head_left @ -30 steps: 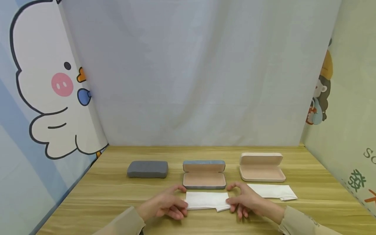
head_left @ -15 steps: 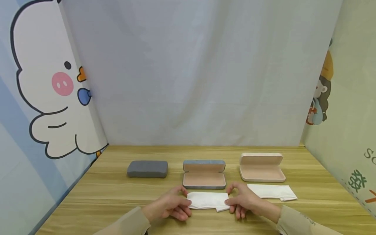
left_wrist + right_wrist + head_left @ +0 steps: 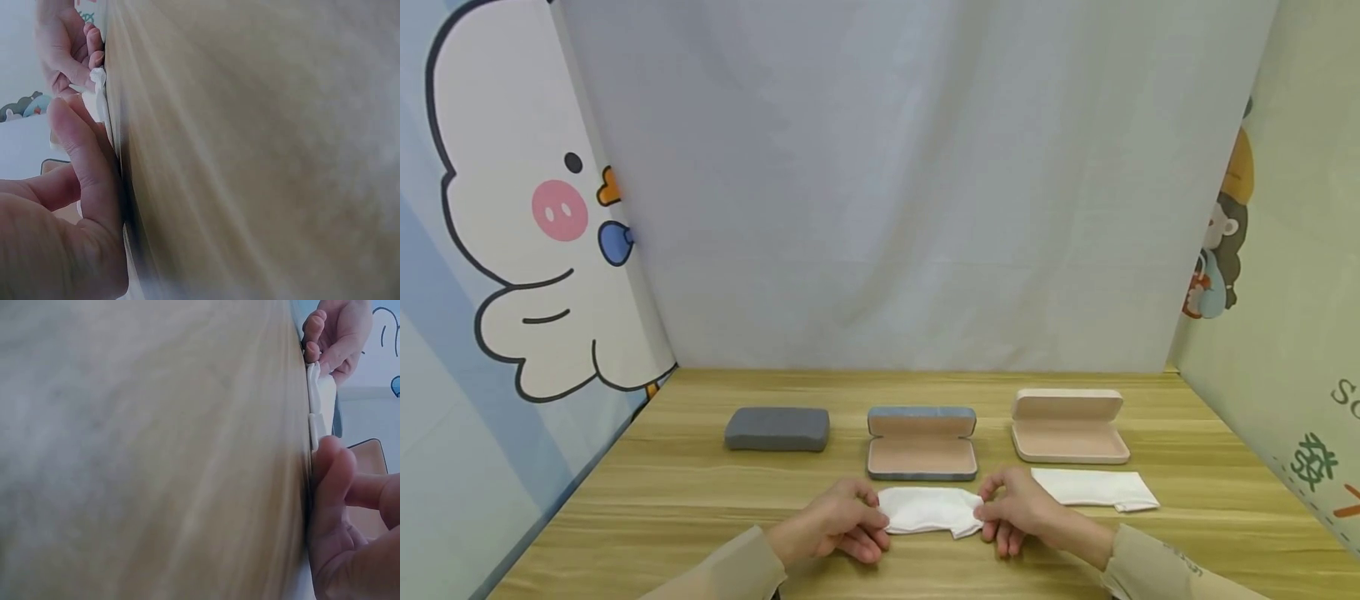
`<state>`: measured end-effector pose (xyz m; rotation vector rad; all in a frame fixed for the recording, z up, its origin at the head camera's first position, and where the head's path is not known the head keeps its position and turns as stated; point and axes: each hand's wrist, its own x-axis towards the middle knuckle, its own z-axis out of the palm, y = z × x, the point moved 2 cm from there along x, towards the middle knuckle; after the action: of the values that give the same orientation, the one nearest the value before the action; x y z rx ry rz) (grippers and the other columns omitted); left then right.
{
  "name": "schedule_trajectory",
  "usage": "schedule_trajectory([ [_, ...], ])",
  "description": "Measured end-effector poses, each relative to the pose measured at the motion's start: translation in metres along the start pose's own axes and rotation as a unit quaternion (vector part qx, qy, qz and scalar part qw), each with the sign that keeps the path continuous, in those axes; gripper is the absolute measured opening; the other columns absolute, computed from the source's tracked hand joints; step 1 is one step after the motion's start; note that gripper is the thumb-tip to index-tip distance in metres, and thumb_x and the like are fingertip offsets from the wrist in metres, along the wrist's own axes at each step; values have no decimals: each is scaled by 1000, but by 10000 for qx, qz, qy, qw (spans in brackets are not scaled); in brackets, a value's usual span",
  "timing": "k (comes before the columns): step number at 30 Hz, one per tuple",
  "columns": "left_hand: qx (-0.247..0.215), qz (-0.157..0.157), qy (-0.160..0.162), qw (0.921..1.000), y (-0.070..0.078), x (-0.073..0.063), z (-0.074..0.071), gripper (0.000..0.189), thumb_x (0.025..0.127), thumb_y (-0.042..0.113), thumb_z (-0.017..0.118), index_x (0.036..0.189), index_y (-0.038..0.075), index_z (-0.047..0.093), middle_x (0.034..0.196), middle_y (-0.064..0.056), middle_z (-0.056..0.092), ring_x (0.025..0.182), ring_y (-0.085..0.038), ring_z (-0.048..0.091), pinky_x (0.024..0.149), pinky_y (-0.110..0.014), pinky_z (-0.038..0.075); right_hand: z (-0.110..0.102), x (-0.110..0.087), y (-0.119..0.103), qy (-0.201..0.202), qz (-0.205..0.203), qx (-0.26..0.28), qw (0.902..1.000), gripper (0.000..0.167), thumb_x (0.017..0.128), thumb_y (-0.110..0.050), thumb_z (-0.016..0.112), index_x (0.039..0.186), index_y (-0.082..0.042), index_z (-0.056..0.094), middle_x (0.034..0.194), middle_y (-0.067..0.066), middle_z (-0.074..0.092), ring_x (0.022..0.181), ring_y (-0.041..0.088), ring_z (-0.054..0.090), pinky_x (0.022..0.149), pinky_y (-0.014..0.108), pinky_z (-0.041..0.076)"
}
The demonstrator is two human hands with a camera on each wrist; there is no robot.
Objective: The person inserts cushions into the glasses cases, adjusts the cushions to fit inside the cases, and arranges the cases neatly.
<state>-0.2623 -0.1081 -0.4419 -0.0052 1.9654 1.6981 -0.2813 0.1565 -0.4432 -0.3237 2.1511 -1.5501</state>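
Note:
A folded white cloth [image 3: 927, 511] lies on the wooden table in the head view, its near right corner jutting out. My left hand [image 3: 850, 522] pinches its left end between thumb and fingers, and my right hand [image 3: 1017, 514] pinches its right end. Both ends are bunched a little and the top edge bows. Just behind the cloth stands a blue-grey glasses case [image 3: 922, 458], its lid raised and its pale pink lining showing. In the right wrist view the cloth [image 3: 314, 394] stretches as a thin white layer between both hands.
A closed grey glasses case [image 3: 777, 429] stands at the left. At the right is a cream glasses case [image 3: 1070, 446] with its lid up, and a second folded white cloth [image 3: 1093, 487] in front of it, close by my right hand. A pale curtain [image 3: 887, 183] hangs behind the table.
My left hand has moved slightly right onto the cloth's left end. Both hands have closed on the ends, and the cloth, flat before, now bunches and bows between them.

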Motion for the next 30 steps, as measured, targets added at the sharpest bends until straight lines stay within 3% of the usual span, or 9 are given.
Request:
schedule_trajectory([
  [13, -127, 121, 75, 9998, 6, -2, -8, 16, 90, 0, 60, 84, 9, 47, 64, -5, 66, 49, -8, 63, 47, -19, 55, -2, -2, -9, -94, 31, 298, 9995, 23, 87, -7, 65, 100, 6, 51, 60, 3, 66, 42, 5, 57, 39, 16, 48],
  [30, -378, 215, 118, 9990, 20, 1, -13, 12, 91, 0, 59, 91, 5, 48, 65, -5, 66, 50, -8, 63, 48, -19, 56, -14, 6, -22, 41, -9, 392, 9992, 22, 88, -9, 65, 98, 5, 51, 60, 1, 66, 43, 6, 57, 41, 18, 50],
])
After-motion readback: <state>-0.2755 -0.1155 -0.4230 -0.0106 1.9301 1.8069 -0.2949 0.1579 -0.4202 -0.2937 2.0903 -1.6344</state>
